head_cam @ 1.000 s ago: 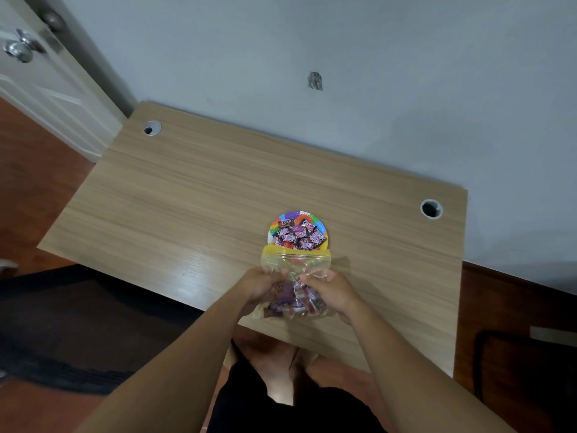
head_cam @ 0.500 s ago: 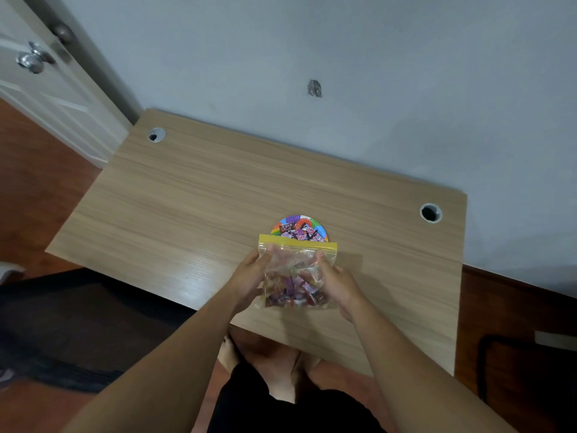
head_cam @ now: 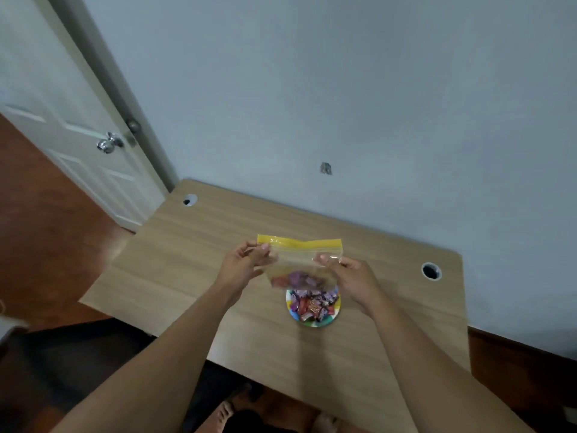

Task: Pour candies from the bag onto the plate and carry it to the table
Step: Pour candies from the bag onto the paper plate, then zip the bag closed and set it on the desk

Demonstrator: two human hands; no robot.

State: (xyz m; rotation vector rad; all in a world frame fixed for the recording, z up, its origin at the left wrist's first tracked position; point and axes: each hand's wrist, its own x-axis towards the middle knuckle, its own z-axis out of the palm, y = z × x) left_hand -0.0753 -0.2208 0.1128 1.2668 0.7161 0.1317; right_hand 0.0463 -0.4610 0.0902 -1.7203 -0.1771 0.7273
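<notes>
Holding clear yellow-zip plastic bag point(head_cam: 301, 260) upright at frame centre, left hand point(head_cam: 242, 265) & right hand point(head_cam: 351, 276) each pinching top corners, above small rainbow-rimmed candy plate point(head_cam: 313, 320); tipping advisably slow, mouth centred over plate.

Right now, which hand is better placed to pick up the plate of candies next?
Right hand, probably. It hangs almost directly above the plate, while the left hand sits farther off. Both still pinch the bag, so it must let go first.

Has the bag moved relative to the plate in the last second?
Yes. The bag, pinched by the left hand and right hand, now hangs lifted over the plate's far side; earlier it sat low at the near rim.
</notes>
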